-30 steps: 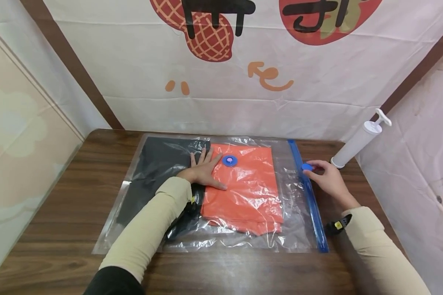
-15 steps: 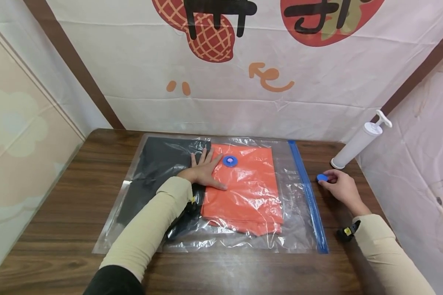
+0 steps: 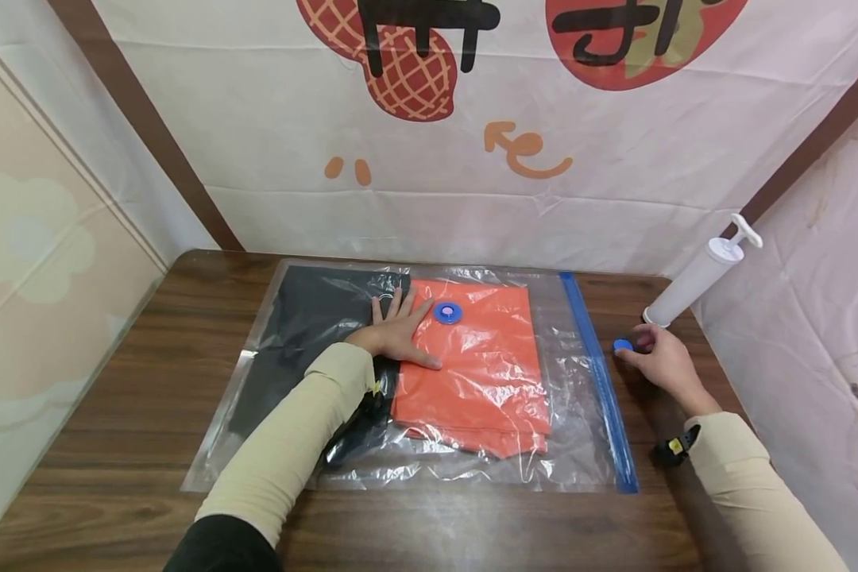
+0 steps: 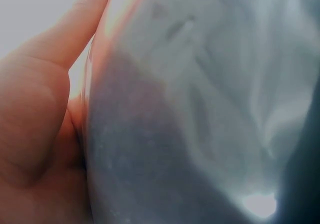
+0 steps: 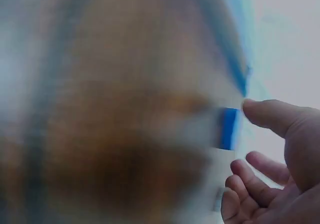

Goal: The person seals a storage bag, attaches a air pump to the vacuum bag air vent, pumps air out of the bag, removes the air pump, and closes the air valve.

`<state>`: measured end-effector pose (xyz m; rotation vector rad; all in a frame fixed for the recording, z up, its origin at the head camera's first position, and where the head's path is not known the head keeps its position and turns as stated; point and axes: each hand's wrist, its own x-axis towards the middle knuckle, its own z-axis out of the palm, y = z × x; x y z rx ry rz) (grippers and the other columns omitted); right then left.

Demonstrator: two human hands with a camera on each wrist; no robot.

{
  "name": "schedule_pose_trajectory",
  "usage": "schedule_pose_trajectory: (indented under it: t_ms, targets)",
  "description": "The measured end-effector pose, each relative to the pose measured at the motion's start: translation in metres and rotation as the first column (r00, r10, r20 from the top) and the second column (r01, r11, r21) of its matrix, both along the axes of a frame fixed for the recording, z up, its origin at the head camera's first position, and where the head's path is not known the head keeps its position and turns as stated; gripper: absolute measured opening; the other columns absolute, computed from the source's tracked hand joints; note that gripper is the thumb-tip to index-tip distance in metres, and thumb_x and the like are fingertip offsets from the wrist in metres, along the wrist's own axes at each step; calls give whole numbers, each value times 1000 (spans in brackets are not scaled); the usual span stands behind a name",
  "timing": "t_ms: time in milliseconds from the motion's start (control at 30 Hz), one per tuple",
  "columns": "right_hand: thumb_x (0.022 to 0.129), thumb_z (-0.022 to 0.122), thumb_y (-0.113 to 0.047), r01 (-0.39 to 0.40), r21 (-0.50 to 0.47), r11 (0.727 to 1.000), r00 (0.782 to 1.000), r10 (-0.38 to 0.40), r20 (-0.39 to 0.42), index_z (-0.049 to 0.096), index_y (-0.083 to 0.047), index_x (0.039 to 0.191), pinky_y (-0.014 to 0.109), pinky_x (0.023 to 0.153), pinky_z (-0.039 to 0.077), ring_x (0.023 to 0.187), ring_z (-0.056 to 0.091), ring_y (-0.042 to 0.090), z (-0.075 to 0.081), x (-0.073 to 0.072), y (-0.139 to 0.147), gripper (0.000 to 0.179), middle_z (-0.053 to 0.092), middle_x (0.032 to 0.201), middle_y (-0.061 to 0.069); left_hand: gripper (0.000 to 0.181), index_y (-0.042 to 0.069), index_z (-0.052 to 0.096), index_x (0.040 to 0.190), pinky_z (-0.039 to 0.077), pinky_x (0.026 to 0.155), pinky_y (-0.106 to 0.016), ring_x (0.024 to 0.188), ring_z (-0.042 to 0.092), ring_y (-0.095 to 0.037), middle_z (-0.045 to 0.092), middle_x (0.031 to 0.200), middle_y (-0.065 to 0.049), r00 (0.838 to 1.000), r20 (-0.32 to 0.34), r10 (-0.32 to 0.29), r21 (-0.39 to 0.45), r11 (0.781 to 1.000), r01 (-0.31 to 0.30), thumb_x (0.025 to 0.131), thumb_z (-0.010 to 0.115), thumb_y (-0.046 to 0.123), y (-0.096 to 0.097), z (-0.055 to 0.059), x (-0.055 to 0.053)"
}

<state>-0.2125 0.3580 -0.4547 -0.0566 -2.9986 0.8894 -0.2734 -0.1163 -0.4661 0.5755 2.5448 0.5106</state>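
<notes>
A clear vacuum storage bag lies flat, with folded black cloth and folded orange cloth inside. My left hand rests on it, fingers spread, across the border between the two cloths. Just right of those fingers is the blue valve with a pink centre. Beyond the blue zip edge, a small round blue cap sits on the table. My right hand is beside the cap. In the right wrist view its thumb is close to the cap and the other fingers are loosely bent.
A white hand pump with a T-shaped handle leans at the back right, just behind my right hand. The wooden table meets printed cloth walls at the back and sides.
My right hand has carried the blue cap from the zip edge rightward to the table, and its fingers have loosened from it. The left hand has stayed in place on the bag.
</notes>
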Motion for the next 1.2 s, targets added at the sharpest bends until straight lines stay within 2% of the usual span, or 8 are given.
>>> schedule_pose_trajectory:
  t_ms: [167,300,433,500,600,767,1067,1200]
  targets:
    - [95,71,-34,226,-71,972,970,-231,-72,45,8,113,38,73,45,92,57,36,22,-2,3,52,57,103,24,126,25,-3,165,-29,108,-65,149,-32,-33,-25,167,-11,1000,2,6,-4,1000,-6,77,73,73,0,1,-1]
    - [91,73,-35,391,-217,894,899,-422,-118,42,-3,108,27,72,37,83,46,14,37,-10,12,48,47,97,5,127,23,-1,165,-28,108,-66,149,-31,-34,-23,167,-13,1000,2,7,10,1000,-7,76,72,75,-1,2,-1]
    - [88,78,-33,428,-369,825,844,-511,-163,40,-7,129,22,85,36,88,40,1,48,-24,22,62,38,104,-8,127,24,-3,165,-28,108,-66,149,-31,-34,-24,167,-12,1000,-5,7,-5,1000,-7,76,72,74,-3,3,-1]
    - [87,78,-31,397,-429,811,841,-509,-183,33,-7,143,24,96,37,98,41,1,52,-31,25,76,39,112,-10,126,23,-3,165,-27,108,-67,149,-30,-35,-23,167,-13,1000,-13,5,-9,1000,-5,77,73,73,-3,3,-1]
    - [88,78,-31,349,-482,803,861,-478,-173,24,-12,154,29,110,35,115,42,6,57,-41,29,88,39,130,-7,124,23,-2,165,-25,109,-68,150,-29,-35,-22,167,-13,1000,-28,1,-12,1000,-2,79,73,71,-3,4,0]
    - [92,74,-35,334,-514,790,892,-441,-99,15,-16,158,30,112,33,127,40,13,59,-52,32,91,34,145,3,123,23,-1,165,-24,110,-67,150,-28,-35,-22,167,-13,1000,-19,2,-3,1000,-3,79,73,71,-2,5,2]
    - [94,71,-17,341,-717,608,853,-521,-37,39,-16,147,28,115,32,119,48,9,48,-69,31,62,48,117,-13,128,23,2,165,-28,107,-67,150,-29,-36,-19,168,-15,1000,-7,8,44,999,-8,74,75,75,0,-1,1]
    - [95,71,-18,341,-706,621,852,-521,-46,46,-14,140,27,113,34,113,51,8,51,-70,24,52,50,107,-15,130,24,1,165,-29,106,-67,149,-29,-35,-20,168,-14,1000,-4,12,44,999,-12,72,75,76,-2,-3,0]
